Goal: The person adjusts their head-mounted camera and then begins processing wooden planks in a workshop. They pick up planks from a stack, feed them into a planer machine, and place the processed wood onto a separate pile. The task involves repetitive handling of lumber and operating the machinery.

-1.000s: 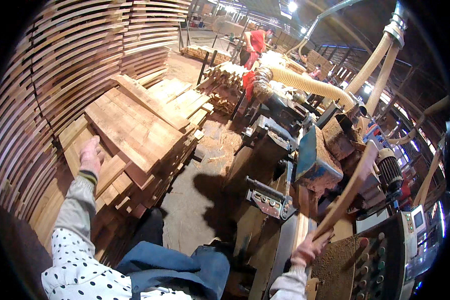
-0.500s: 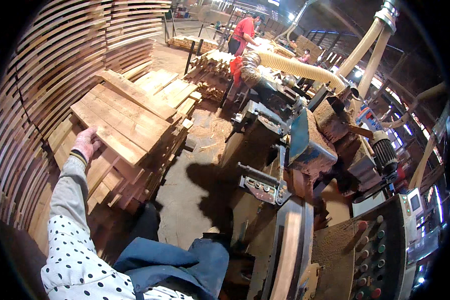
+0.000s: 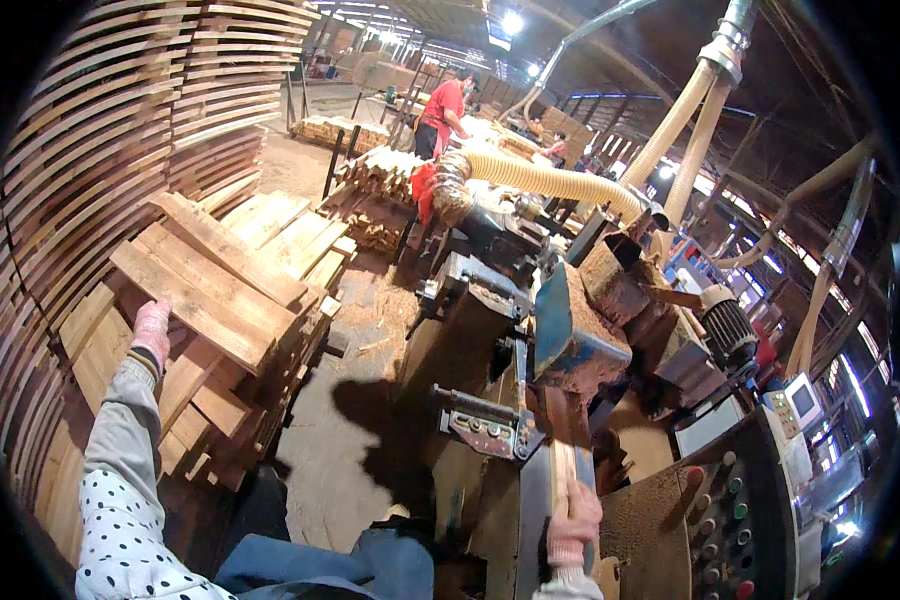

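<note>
My left hand (image 3: 151,332), in a pale pinkish glove, is closed at the near edge of a flat wooden board (image 3: 195,305) on top of the stack at my left. Its fingertips are partly hidden at the board's edge. My right hand (image 3: 574,527), gloved alike, holds the near end of a narrow wooden strip (image 3: 562,470) that lies along the metal bed (image 3: 533,520) of the woodworking machine. The strip's far end runs in under the sawdust-covered machine head (image 3: 582,325).
Tall layered wood stacks (image 3: 120,130) rise at far left. A control panel (image 3: 735,530) with coloured buttons stands at right. A ribbed cream hose (image 3: 560,178) crosses beyond the machine. A person in red (image 3: 443,115) works farther back. Sawdust lies on the floor (image 3: 335,440).
My right hand has come into view onto the strip, which has moved forward into the machine. My left hand stays by the stack's near edge. The view has swung to the right.
</note>
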### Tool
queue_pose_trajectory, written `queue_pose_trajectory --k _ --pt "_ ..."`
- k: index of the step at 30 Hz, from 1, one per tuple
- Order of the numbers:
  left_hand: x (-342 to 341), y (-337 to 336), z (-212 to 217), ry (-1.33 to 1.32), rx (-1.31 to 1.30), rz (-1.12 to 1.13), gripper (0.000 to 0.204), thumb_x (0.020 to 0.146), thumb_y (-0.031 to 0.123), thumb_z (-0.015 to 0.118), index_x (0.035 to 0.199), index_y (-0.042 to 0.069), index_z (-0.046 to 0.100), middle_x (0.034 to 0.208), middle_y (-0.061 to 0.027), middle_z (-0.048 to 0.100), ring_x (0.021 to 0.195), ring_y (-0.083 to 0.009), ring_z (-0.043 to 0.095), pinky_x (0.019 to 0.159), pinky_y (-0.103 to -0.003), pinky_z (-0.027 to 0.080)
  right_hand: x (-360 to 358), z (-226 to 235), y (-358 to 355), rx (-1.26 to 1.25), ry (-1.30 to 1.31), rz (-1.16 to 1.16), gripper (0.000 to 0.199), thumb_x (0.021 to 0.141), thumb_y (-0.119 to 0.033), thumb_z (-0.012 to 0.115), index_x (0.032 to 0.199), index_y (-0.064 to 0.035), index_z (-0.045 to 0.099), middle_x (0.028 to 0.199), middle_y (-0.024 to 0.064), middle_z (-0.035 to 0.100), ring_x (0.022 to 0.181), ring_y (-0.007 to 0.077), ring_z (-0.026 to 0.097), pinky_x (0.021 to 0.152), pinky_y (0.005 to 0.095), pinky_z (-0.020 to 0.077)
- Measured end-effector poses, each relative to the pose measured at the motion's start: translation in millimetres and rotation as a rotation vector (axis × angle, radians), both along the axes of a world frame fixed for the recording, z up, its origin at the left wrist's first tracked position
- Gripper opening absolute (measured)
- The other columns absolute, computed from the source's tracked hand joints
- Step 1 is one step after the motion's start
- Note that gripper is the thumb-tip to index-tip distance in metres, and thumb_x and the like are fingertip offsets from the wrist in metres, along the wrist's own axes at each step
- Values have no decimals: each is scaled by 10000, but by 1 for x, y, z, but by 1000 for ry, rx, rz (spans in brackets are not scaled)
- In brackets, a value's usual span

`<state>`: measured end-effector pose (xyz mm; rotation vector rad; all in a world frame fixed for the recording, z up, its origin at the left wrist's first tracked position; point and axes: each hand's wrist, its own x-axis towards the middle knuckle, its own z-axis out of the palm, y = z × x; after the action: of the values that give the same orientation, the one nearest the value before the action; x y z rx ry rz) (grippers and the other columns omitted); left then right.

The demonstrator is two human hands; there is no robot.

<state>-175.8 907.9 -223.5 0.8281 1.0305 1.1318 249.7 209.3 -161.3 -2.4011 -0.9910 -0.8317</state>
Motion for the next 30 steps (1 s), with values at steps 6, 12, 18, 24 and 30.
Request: queue_pose_trajectory --k 6,12,18,24,30 --pt "8 -8 19 -247 5 26 371 915 276 759 1229 99 673 1153 -99 698 1071 -278 670 868 -546 606 44 -14 73 120 13 68 370 843 -76 673 1204 -15 729 1156 186 720 1095 377 663 1036 462 490" --pt "26 -89 54 -328 206 -63 376 913 267 781 1204 41 703 1120 -63 731 1010 -191 696 876 -354 595 -103 33 180 214 333 623 393 841 -60 750 1231 -20 731 1256 193 696 1197 339 640 1084 420 475" --pt "106 -244 74 -21 430 -412 468 959 315 727 1296 10 616 1123 -90 705 1042 -216 671 920 -367 543 -208 83 210 -176 107 756 1008 679 -335 931 1536 -71 470 1522 269 474 1343 430 516 1137 493 408" --pt "183 -363 116 88 695 -920 628 962 431 714 1387 7 529 1166 -162 673 1071 -269 652 917 -408 537 -186 46 111 85 337 378 957 666 38 742 1568 -18 427 1330 166 615 1258 315 598 1082 386 471" --pt "183 -214 178 512 1315 -826 646 888 376 772 1387 18 574 1272 -241 647 1223 -389 615 1044 -464 507 -232 89 -56 -32 891 -83 941 847 -178 778 1632 -11 287 1566 210 472 1377 275 512 1126 368 424"
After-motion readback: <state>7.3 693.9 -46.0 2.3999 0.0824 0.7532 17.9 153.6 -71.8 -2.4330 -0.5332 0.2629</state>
